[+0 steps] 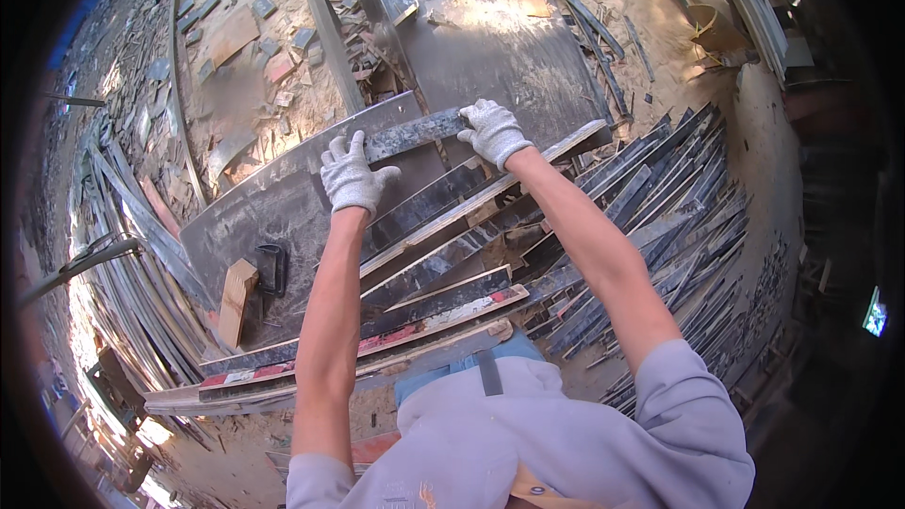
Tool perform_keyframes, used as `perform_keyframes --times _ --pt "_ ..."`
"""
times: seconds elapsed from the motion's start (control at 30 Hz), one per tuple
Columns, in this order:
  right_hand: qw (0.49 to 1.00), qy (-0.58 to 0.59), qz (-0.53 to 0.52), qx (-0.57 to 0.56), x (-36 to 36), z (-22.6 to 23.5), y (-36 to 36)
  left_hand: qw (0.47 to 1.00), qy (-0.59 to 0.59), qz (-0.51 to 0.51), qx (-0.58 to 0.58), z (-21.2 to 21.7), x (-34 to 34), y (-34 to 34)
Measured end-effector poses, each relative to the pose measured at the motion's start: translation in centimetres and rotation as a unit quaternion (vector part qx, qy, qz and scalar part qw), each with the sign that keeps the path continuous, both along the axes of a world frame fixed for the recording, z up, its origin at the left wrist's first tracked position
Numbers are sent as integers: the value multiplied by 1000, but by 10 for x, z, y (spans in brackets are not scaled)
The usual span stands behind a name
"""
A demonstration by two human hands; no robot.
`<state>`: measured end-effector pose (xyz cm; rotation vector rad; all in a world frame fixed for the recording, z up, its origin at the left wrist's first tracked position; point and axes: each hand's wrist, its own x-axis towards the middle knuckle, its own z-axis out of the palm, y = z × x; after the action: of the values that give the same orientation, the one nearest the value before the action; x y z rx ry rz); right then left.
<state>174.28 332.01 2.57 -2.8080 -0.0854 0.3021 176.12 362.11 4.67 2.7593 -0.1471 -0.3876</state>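
Observation:
A short, dark, speckled board strip (415, 135) lies crosswise in front of me, over the edge of a large dark panel. Its right end is in my right hand (494, 134), gloved in grey-white knit, with the fingers curled over it. My left hand (353, 175), in a matching glove, is at the strip's left end with fingers apart and thumb stretched out; whether it touches the strip is hard to see. Below the strip, several long narrow boards (438, 193) lie at a slant on the dark worktop (273, 259).
A wooden block (237, 302) and a black bracket-like piece (272, 270) sit at the worktop's left. To the right is a heap of dark strips (660, 217); long strips (141, 254) are stacked at left. Beyond lie a large panel (481, 47) and scattered scraps (273, 57).

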Motion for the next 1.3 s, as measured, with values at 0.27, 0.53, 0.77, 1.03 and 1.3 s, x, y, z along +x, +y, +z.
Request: perform_keyframes --times 0.27,0.53,0.77,1.03,1.3 --pt "991 29 51 117 38 -9 -2 989 -114 -80 -49 -21 25 -2" --pt "991 -6 64 114 86 -14 -7 992 -104 -65 -38 -18 68 -11" --pt "991 16 54 124 109 -11 -10 995 -77 -43 -43 -15 92 -17" --pt "992 0 55 116 132 -9 -8 995 -83 -32 -48 -14 112 -20" --pt "938 65 -228 252 183 75 28 985 -135 103 24 11 152 53"
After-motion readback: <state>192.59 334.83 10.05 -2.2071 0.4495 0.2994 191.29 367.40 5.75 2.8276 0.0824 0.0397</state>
